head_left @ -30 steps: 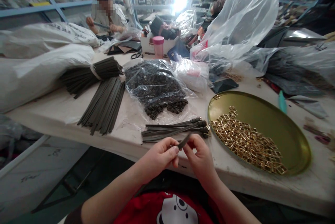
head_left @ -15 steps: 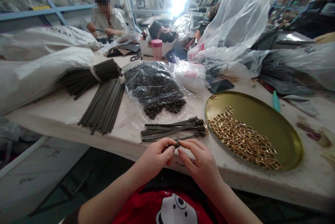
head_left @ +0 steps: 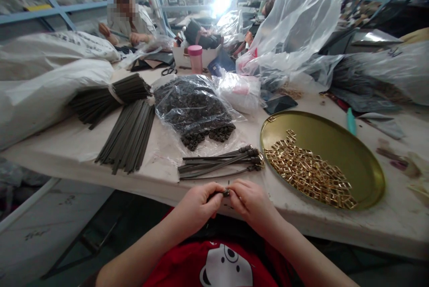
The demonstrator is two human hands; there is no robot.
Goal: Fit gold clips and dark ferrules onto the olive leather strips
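Pinching a thin dark strap (head_left: pixel 224 193) end between both hands, left hand (head_left: pixel 197 206) and right hand (head_left: pixel 253 204) closed tight on it at the bench (head_left: pixel 83 148) edge, near the finished straps (head_left: pixel 217 164). Best kept steady, fingertips close, gold buckles (head_left: pixel 308 173) within reach.

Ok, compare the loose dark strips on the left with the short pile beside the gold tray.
The loose dark strips are bare and many; the short pile is few, each with a fitting at the tray end. Loose ones run toward the table edge; the pile lies along it. Both are thin and dark.
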